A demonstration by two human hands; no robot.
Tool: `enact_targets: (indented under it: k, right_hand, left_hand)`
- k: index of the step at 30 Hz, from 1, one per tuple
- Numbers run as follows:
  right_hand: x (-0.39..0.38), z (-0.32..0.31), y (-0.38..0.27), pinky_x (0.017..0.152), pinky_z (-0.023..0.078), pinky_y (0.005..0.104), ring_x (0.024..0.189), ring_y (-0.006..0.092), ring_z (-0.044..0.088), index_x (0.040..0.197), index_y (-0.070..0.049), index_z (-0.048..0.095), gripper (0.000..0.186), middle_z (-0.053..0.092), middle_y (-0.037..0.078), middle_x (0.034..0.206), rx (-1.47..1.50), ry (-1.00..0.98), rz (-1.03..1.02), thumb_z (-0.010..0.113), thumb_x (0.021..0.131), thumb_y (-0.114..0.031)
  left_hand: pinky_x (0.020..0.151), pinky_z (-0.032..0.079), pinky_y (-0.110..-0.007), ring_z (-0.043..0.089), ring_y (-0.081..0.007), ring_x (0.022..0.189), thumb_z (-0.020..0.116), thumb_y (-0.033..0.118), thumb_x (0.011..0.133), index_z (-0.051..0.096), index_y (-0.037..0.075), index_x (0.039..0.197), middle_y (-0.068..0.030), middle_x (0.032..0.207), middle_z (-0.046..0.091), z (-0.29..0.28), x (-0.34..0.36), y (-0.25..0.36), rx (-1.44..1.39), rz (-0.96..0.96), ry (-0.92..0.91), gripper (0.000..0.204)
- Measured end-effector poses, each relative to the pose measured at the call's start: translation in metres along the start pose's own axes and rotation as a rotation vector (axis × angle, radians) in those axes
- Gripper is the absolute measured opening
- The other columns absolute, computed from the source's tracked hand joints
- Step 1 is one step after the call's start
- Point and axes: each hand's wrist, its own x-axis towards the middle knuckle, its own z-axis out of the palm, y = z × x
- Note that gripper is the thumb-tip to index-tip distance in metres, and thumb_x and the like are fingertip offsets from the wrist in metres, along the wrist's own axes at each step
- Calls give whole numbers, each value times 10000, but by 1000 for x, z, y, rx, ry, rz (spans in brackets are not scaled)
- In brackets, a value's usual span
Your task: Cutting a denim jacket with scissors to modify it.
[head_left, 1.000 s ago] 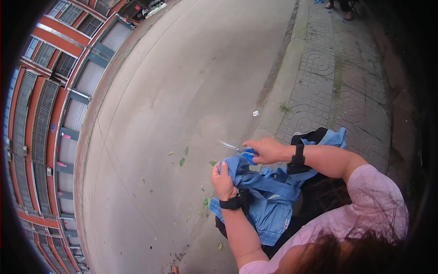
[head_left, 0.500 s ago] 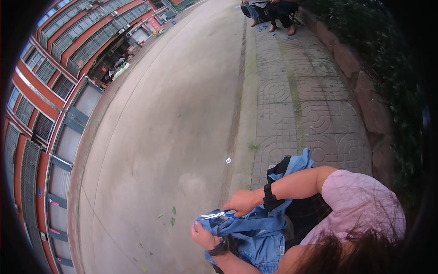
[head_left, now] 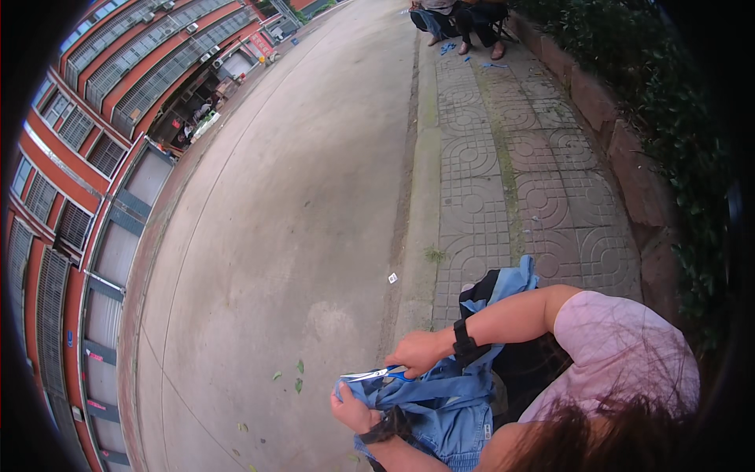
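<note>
My right hand (head_left: 418, 352) grips scissors (head_left: 370, 376) with blue handles and silver blades. The blades point left over a piece of light blue denim (head_left: 442, 387) gathered on my lap. With its fingers closed, my left hand (head_left: 351, 409) pinches the denim's edge near the blade tips. The pinched edge is partly hidden by the fingers. Denim drapes across my lap, and one elasticated, gathered part (head_left: 464, 440) shows near my left forearm. Another light blue strip (head_left: 517, 275) lies beyond my right forearm. Both wrists wear black bands.
A concrete road (head_left: 291, 197) stretches along the left, with a few leaves (head_left: 299, 385) and a small white tag (head_left: 392, 278) on it. Patterned paving (head_left: 480, 197) runs beside a stone border (head_left: 629, 157) and hedge. Seated people (head_left: 464, 20) are far ahead, with blue scraps by their feet.
The scissors' blades have dropped slightly toward my left hand and look closer together. Both hands stay nearly in place on the denim.
</note>
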Motion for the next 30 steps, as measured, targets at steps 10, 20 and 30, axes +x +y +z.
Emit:
enact_targets:
  k: [10, 20, 30]
  right_hand:
    - [2, 10, 10, 648, 469, 468, 773, 384, 603, 1061, -81, 580, 394, 636, 171, 814, 156, 55, 74, 637, 704, -239]
    - [1, -1, -3, 612, 458, 483, 725, 397, 592, 980, -67, 577, 319, 625, 175, 760, 51, -25, 17, 620, 707, -227]
    - [0, -3, -5, 629, 461, 482, 745, 400, 593, 988, -65, 575, 328, 627, 181, 784, 66, -38, 56, 624, 713, -237]
  left_hand:
    - [591, 461, -278, 544, -139, 652, 492, 122, 892, 544, -21, 856, -45, 762, 565, -6, 9, -13, -247, -56, -6, 156]
    - [582, 446, -281, 532, -133, 650, 512, 147, 882, 549, -38, 857, -44, 771, 566, -5, 6, -10, -126, -39, 43, 190]
    - [592, 444, -272, 527, -122, 657, 527, 129, 873, 566, -35, 873, -39, 786, 577, 2, 3, -6, -185, -62, 2, 169]
